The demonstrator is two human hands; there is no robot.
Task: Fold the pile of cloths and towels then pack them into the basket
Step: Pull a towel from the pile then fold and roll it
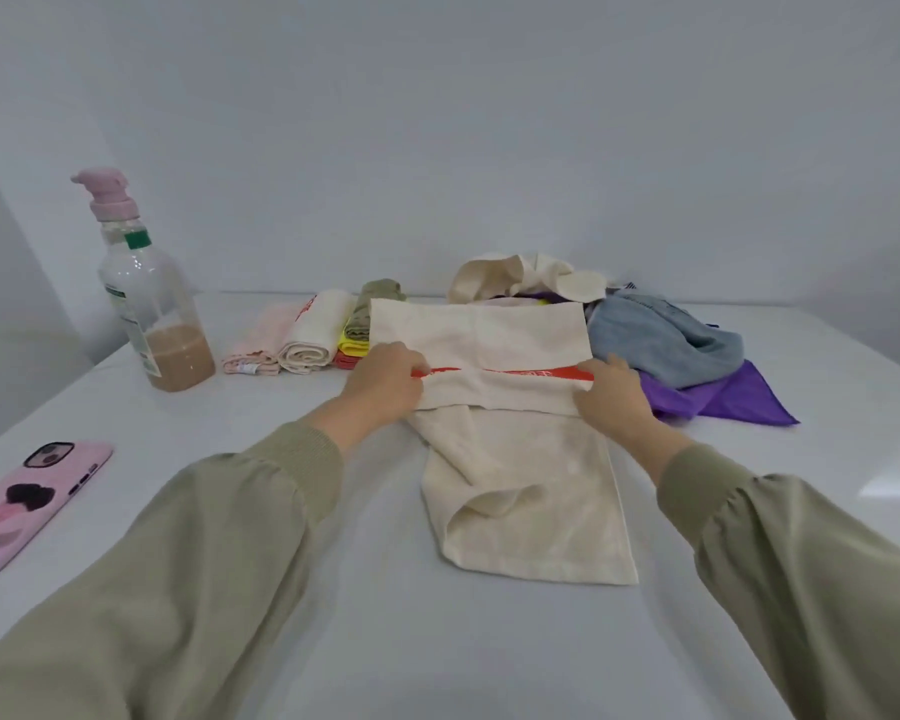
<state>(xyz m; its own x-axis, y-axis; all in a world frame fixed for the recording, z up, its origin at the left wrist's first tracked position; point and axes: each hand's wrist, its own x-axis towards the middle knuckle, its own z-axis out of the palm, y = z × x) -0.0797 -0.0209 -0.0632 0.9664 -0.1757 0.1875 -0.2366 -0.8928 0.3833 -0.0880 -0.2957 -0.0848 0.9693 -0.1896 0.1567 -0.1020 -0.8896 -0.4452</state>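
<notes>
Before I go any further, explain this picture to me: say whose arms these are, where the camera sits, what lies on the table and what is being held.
There is no machine here. The arms in olive sleeves belong to a person, and the single picture comes from a camera worn on their head, looking forward and down.

The left hand and right hand each grip the folded-over far part of a cream towel with a red stripe. It lies on the white table.

Behind it on the left is a row of folded cloths. On the right is the unfolded pile, with a blue towel and a purple cloth showing.

At the far left are a pump bottle and a phone in a pink case. No basket is in view.
</notes>
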